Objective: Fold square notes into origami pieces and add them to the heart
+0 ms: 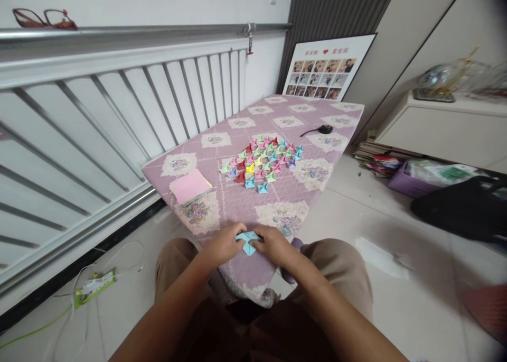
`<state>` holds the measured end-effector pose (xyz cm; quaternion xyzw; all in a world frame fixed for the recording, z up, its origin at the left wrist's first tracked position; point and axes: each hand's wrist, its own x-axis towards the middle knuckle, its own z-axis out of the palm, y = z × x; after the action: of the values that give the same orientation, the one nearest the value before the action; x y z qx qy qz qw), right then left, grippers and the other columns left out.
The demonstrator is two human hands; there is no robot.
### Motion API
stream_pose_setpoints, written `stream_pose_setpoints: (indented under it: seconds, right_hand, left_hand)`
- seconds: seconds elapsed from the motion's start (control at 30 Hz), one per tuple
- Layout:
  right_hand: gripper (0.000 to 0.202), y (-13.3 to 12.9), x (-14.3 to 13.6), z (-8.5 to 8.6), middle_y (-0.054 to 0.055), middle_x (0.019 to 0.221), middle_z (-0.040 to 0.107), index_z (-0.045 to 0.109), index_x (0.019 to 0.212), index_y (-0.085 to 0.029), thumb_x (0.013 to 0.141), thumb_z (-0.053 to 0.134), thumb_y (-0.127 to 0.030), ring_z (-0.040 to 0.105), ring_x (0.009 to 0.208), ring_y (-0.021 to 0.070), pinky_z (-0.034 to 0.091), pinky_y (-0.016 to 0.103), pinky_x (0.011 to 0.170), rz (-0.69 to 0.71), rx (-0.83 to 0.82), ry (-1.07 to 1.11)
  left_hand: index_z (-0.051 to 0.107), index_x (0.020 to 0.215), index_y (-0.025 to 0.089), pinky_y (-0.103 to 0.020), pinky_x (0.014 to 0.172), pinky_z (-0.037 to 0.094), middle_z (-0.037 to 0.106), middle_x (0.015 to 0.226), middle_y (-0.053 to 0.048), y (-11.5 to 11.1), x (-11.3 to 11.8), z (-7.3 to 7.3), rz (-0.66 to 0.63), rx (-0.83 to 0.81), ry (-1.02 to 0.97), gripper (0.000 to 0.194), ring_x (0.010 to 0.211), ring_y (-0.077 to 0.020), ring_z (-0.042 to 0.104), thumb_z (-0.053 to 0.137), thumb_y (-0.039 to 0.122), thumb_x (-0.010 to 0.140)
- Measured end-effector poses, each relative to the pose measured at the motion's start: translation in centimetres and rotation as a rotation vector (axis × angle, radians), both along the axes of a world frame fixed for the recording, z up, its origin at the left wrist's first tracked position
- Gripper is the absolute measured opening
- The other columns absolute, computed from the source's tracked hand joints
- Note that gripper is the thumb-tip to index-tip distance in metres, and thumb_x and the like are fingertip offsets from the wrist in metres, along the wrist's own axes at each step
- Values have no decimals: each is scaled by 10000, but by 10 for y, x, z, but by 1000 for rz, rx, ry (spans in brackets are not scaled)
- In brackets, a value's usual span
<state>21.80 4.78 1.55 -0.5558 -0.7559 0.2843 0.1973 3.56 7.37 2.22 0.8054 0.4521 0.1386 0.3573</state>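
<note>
A light blue folded paper (249, 243) lies between my two hands near the close end of the table. My left hand (228, 241) pinches its left corner, thumb on top. On the opposite corner, my right hand (271, 243) has its fingers closed in the same way. Beyond them, several small folded paper pieces (259, 164) in red, green, pink, yellow and blue stand in close rows. To the left rests a stack of square paper sheets (190, 187), pink on top.
The table (237, 209) has a purple floral cloth and a black object (325, 129) at its far right. A white railing (190, 92) runs along its left side. Behind stands a photo board (330, 66); a power strip (95, 287) lies on the floor.
</note>
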Motion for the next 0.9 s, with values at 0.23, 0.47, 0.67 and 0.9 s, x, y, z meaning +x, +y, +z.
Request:
stream_pose_setpoints:
  seconds: [0.23,0.47,0.67,0.9]
  right_hand:
    - [108,1,-1,13,43,833,617,659,865,-212,866,552,-223,503,859,195,297,333,803,12,355,-249]
    - [207,-15,-2,-6,56,831,587,653,889,-232,930,452,-204,440,841,205,270,364,846,117,462,-361]
    - [181,-28,-4,-23,53,830,590,636,878,-212,933,464,-223,447,821,202,282,359,824,171,450,-430]
    - [76,-29,4,-31,41,847,599,636,878,-220,876,567,-252,486,865,200,301,334,807,144,339,-289]
  left_hand:
    - [571,929,206,-324,873,395,586,973,-45,-2,3,7,36,317,152,165,963,-198,515,460,120,843]
    - [598,916,210,-392,843,367,573,955,-82,-16,1,-14,-79,467,425,182,937,-243,479,416,211,924]
    - [600,906,217,-387,824,359,580,939,-70,-32,-2,-26,-103,449,448,191,932,-239,487,412,233,932]
    - [629,914,240,-386,862,345,586,969,-47,-39,-5,-25,-38,331,362,122,969,-234,486,514,225,878]
